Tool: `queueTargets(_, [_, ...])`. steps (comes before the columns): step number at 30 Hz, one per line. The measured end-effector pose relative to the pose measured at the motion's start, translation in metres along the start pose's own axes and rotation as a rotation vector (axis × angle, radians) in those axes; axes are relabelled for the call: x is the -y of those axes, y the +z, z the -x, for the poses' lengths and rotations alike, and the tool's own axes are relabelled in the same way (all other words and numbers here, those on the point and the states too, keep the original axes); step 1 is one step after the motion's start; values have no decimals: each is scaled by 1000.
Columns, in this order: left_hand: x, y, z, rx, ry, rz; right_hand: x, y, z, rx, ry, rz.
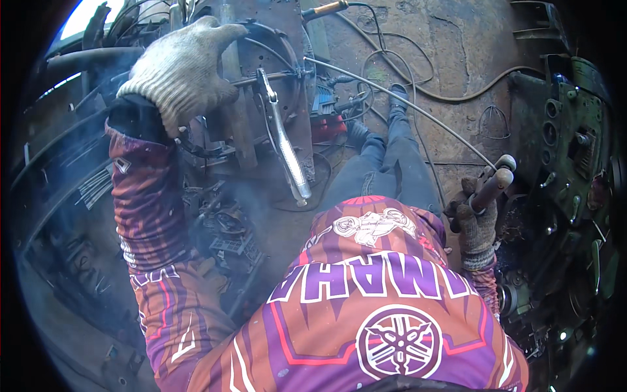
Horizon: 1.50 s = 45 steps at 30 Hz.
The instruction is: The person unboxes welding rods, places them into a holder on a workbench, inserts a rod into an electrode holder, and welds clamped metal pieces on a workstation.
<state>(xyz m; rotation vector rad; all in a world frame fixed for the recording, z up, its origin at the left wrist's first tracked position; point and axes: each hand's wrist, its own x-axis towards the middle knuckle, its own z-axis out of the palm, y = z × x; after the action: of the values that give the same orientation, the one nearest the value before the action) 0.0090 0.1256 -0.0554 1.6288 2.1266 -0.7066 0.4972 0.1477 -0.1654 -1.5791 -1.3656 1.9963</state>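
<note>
My left hand (186,72), in a pale knitted glove, is over the metal work on the bench. Its thumb and forefinger are spread apart, next to an upright flat metal bar (241,140); its other fingertips are hidden. Beside it, silver locking pliers (285,149) hang from a thin rod near a round metal frame (281,46). My gloved right hand (475,225), low on the right, is closed around a welding electrode holder (491,189). From that holder a long thin welding electrode (405,101) slants up left, its far tip close to the bench edge.
Scrap metal (225,228) lies below my left arm, with light smoke around it. A cable (450,98) loops over the concrete floor (457,39). A wooden-handled tool (325,10) is at the top. Green machinery (555,144) stands on the right. A red object (328,129) is near my feet.
</note>
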Motion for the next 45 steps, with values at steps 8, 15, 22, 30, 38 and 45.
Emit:
queueTargets(8, [6,-3,4,-12,44,17,1,0,5,-4,45,17])
queueTargets(15, [7,2,7,-39,62,-4,-8,-3,0,6,14,10])
queueTargets(22, [1,-5,4,71,-21,3,-4,-5,3,-7,47,46])
queueTargets(30, [-1,-4,8,15,-4,-11,4,-6,6,-59,52,29])
queueTargets(38, [-18,-13,4,-37,40,42,3,-18,8,-57,77,46])
queueTargets(45, [-24,-11,-1,-91,60,7,-2,-19,9,-68,28,2])
